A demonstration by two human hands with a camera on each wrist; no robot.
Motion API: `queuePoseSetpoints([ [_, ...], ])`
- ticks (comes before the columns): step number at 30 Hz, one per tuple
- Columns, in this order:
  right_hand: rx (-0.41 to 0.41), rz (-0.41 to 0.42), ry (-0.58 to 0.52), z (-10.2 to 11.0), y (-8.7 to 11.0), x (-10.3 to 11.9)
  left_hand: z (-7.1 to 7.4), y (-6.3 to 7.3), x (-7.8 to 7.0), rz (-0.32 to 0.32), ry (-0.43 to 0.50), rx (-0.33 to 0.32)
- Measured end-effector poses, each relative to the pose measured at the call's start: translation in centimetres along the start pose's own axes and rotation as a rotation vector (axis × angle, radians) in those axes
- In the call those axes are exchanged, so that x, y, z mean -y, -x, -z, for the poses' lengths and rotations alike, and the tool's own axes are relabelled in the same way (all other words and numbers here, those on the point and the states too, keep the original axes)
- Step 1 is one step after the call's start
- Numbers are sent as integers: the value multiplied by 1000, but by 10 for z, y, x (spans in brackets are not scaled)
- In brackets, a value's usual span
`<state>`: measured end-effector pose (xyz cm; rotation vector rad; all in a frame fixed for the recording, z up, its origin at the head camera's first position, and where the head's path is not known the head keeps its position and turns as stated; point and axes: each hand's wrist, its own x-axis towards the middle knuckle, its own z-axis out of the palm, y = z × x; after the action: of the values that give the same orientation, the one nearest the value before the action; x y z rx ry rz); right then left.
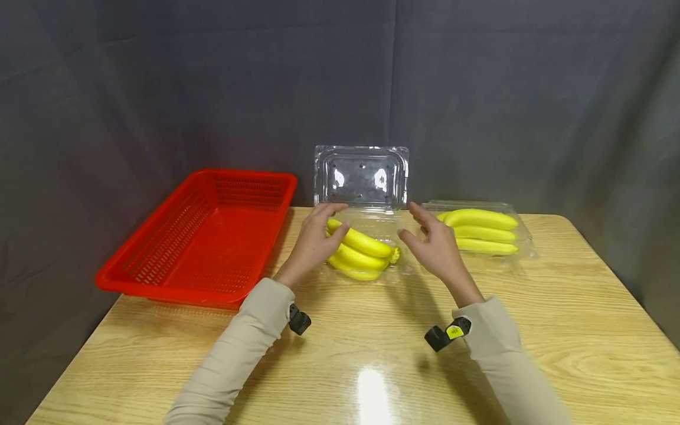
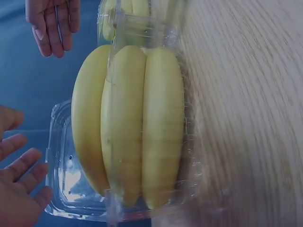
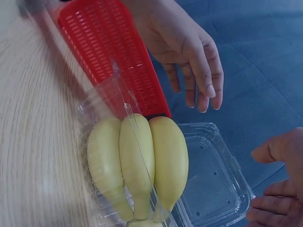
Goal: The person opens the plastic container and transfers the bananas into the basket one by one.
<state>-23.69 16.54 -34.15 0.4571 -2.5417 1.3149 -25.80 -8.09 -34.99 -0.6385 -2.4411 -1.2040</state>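
Observation:
A bunch of yellow bananas [image 1: 361,251] sits in a clear plastic clamshell box [image 3: 102,201], whose hinged lid [image 1: 361,177] stands raised at the back. My left hand [image 1: 313,242] hovers at the left end of the bunch, thumb and fingers spread, holding nothing. Past the stem end, my right hand [image 1: 438,248] is held up with its palm turned inward, and its grasp has nothing in it. Both wrist views show the fingers of the left hand [image 2: 21,184] and the right hand [image 3: 279,184] apart from the fruit.
To the left stands a red perforated basket [image 1: 175,292], its right side close to the box. A second clear box [image 1: 526,242] with more bananas [image 1: 480,233] lies behind the right hand. A dark cloth [image 1: 478,88] hangs along the back of the wooden table [image 1: 595,330].

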Motion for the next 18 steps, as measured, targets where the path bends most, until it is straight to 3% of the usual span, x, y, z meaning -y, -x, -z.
queuePoseSetpoints([
  [5,-15,14,60,-2,8,0,2,-1,-6,-31,-47,126],
  [9,-16,1,76,-4,12,-3,-1,-3,-8,-37,-47,189],
  [18,9,-30,84,-8,17,-12,-16,-13,-2,64,89,174],
])
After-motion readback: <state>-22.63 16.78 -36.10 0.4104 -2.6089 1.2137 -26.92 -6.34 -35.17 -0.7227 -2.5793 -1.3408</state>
